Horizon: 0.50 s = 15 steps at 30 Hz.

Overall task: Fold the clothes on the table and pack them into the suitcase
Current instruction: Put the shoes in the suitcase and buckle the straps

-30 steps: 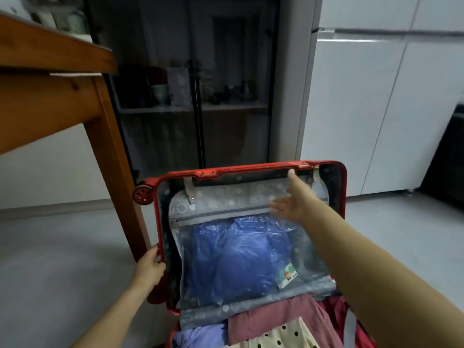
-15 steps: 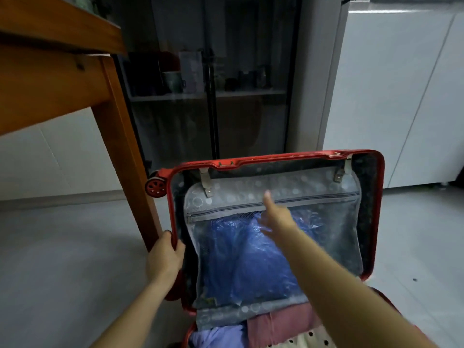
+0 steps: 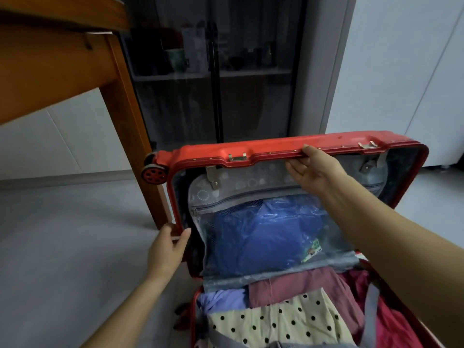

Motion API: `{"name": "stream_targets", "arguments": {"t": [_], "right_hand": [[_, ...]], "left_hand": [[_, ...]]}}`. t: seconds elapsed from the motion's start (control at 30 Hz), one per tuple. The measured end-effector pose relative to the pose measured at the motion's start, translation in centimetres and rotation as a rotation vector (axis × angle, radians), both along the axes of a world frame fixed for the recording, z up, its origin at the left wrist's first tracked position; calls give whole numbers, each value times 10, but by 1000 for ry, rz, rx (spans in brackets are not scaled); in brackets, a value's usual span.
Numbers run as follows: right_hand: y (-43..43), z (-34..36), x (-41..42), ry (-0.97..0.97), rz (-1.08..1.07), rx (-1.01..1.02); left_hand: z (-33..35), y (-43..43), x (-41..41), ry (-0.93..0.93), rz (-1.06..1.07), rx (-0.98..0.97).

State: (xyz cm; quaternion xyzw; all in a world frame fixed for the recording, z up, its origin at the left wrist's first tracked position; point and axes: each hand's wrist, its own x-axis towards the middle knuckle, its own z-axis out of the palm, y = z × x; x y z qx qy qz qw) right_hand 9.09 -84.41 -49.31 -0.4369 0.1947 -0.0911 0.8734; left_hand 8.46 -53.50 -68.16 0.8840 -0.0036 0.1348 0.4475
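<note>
A red suitcase lies open on the floor beside a wooden table leg, with folded clothes packed in its lower half. The right hand grips the top rim of the raised lid. The left hand clasps the lid's left edge.

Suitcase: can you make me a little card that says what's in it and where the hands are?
Suitcase lid: red, raised
Right hand: grips the lid's top rim
Left hand: holds the lid's left edge
Lid pocket: blue garment in plastic behind mesh
Packed below: polka-dot cloth, pink cloth, lilac cloth
Beside it: wooden table leg
</note>
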Motion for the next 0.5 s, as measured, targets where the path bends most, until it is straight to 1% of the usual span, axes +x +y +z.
{"name": "stream_targets", "arguments": {"t": [0.03,0.1,0.17,0.2,0.3,0.4,0.5], "right_hand": [[-1,-1,-16,-10,11,9],[-2,-3,-47,-24,45,34],[-3,-4,-78,-24,83,65],[-4,-5,-91,-19,98,79],[-6,-11,-129,17,139,123],[-9,-16,-162,75,166,151],[-11,-21,-197,151,197,152]], "left_hand": [[3,0,-11,21,-10,-96],[15,-3,-31,58,23,-385],[29,-6,-46,173,101,-662],[34,-6,-51,234,115,-721],[45,-8,-68,360,77,-757],[59,-9,-86,482,11,-902],[69,2,-99,599,-27,-998]]}}
